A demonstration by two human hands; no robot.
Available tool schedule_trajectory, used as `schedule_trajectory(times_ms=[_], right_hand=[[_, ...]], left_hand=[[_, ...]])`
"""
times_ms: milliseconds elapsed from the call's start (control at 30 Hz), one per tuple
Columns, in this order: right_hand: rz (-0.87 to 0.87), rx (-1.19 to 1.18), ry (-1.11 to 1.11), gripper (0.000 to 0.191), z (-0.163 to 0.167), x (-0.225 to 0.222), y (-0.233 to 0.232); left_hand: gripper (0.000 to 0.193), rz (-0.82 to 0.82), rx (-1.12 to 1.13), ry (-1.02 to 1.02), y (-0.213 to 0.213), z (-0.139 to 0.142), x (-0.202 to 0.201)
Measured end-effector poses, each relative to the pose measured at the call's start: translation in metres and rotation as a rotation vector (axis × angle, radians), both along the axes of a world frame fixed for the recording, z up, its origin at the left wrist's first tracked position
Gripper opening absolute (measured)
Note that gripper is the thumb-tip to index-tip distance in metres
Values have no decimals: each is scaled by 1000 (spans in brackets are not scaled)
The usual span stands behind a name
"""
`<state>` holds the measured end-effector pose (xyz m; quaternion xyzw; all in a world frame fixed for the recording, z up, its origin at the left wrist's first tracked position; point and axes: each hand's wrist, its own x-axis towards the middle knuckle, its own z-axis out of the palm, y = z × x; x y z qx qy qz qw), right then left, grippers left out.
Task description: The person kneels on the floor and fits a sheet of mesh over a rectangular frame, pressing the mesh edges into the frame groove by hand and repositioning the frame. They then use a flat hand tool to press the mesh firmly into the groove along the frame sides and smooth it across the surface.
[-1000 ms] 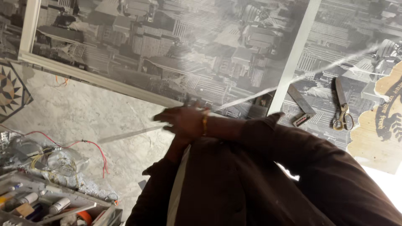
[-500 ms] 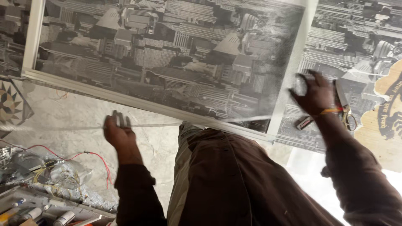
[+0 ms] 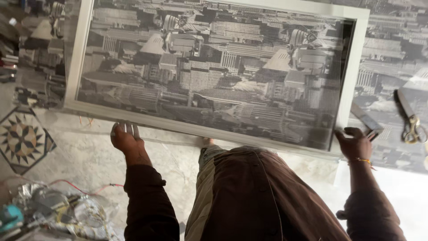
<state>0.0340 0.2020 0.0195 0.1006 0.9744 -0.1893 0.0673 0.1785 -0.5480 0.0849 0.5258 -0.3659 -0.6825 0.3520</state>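
Framed screen: a white-framed mesh panel (image 3: 214,76) is held flat over the floor, its lower rail toward the person and its right rail near the right edge of the view.
Left hand: the left hand (image 3: 125,138) is laid on the lower rail near its left corner, fingers (image 3: 129,128) curled over the edge; the grip is closed on the frame.
Right hand: the right hand (image 3: 354,143) is clamped on the lower right corner of the frame, a thin orange wristband (image 3: 363,160) seen at the wrist.
Surface: a pale, dusty concrete floor (image 3: 84,156) is seen beneath, with a printed grey cityscape sheet (image 3: 392,85) spread under and beyond the panel.
Right of the grip: scissors (image 3: 412,122) and a flat grey tool (image 3: 365,120) are lying on the sheet, just beside the right hand.
Left side: a patterned star tile (image 3: 22,138) is set in the floor; red wires (image 3: 84,189) and crumpled foil (image 3: 76,214) are lying near the left sleeve.
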Motion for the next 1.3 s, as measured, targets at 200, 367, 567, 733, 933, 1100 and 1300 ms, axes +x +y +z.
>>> schedule_trajectory(times_ms=[200, 367, 567, 733, 933, 1100, 1300], right_hand=[[-23, 111, 178, 30, 0, 55, -71], [-406, -569, -72, 32, -9, 79, -157], [-398, -964, -223, 43, -21, 113, -256], [-556, -1206, -301, 38, -18, 119, -336], [-214, -1151, -722, 36, 7, 115, -403], [-45, -1314, -859, 44, 11, 16, -377], [-496, -1262, -531, 48, 4, -174, -378]], left_hand=[[50, -6, 10, 107, -101, -20, -17], [42, -94, -4, 161, -194, -33, -18], [33, -208, -2, 198, -279, -38, -7], [33, -215, 154, 43, -240, -62, 18], [53, -398, 269, -103, -63, -66, 43], [67, -446, 148, -75, -25, -42, 41], [83, -323, 47, -198, -33, -34, 44]])
